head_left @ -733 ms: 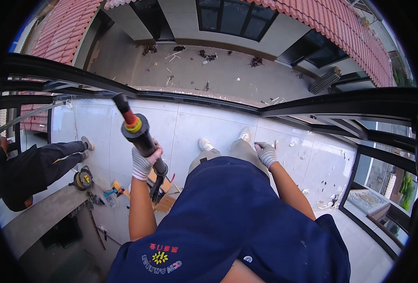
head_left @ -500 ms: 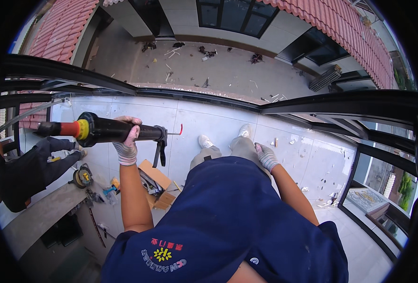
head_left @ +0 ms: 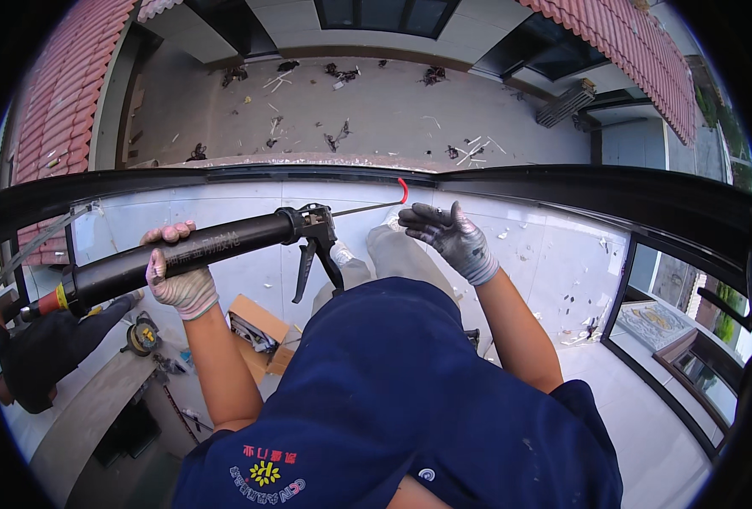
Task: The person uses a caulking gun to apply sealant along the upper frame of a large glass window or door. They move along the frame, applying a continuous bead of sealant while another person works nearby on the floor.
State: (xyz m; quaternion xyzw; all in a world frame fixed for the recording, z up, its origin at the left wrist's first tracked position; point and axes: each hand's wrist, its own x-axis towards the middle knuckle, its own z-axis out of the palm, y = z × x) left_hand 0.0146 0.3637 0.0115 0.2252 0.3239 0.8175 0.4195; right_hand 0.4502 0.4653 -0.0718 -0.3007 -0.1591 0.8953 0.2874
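A long black caulking gun [head_left: 223, 243] lies across my left hand [head_left: 179, 276], whose gloved fingers wrap round its barrel. Its orange and yellow nozzle end points to the far left; its trigger handle [head_left: 315, 261] hangs down on the right. A thin metal rod with a red hooked end [head_left: 405, 191] sticks out toward the right. Close to that hook is my right hand [head_left: 454, 240], in a grey-stained striped glove. Its fingers stretch out and hold nothing, apart from the gun.
A black window frame [head_left: 325, 172] runs across in front of me, with a littered courtyard [head_left: 308, 114] beyond. At left, a person [head_left: 45, 365] in dark clothes bends near a tape-like round tool [head_left: 144, 337]. A cardboard box [head_left: 257, 318] of parts stands on the tiled floor.
The caulking gun has swung so its rod end points up and right, nearer my body's middle. My right hand has risen from beside my leg toward the red hook, fingers spreading.
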